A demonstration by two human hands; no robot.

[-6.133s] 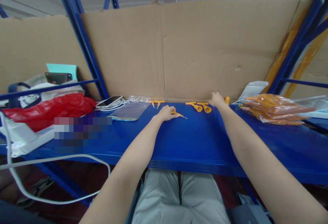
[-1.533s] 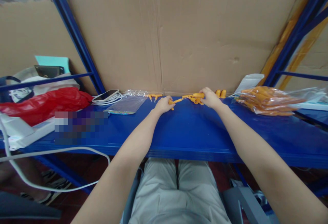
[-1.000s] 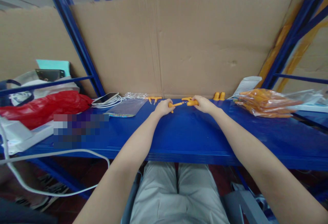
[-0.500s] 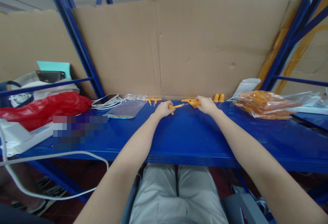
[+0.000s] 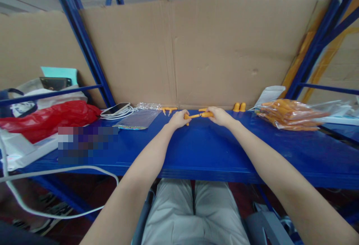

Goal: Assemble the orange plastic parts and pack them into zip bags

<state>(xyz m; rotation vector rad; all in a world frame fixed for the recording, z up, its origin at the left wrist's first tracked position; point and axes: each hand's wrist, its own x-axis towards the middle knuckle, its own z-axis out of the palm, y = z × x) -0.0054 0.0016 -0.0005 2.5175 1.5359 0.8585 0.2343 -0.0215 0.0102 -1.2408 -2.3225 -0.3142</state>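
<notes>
My left hand (image 5: 178, 119) is closed on an orange piece with a crossbar and a twisted, screw-like shaft (image 5: 194, 116) that points right. In my right hand (image 5: 220, 116), closed too, is an orange handle-like piece (image 5: 206, 114). The shaft's tip meets this piece's left end; whether it is inside cannot be made out. Just behind the right hand's piece, an orange bar (image 5: 202, 109) shows in part. Left of the hands, an orange T-shaped piece with thin metal spirals (image 5: 169, 109) lies at the back of the blue table (image 5: 207, 147).
Two orange caps (image 5: 239, 107) stand at the back, right of my hands. Further right lies a clear bag of orange parts (image 5: 288, 114). To the left are a clear plastic bag (image 5: 143, 118), a phone (image 5: 119, 108) on a white cable, and a red bag (image 5: 53, 118). Cardboard (image 5: 224, 50) walls the back.
My right hand has moved slightly left with its orange piece, closing the gap to the twisted shaft. My left hand has stayed nearly still.
</notes>
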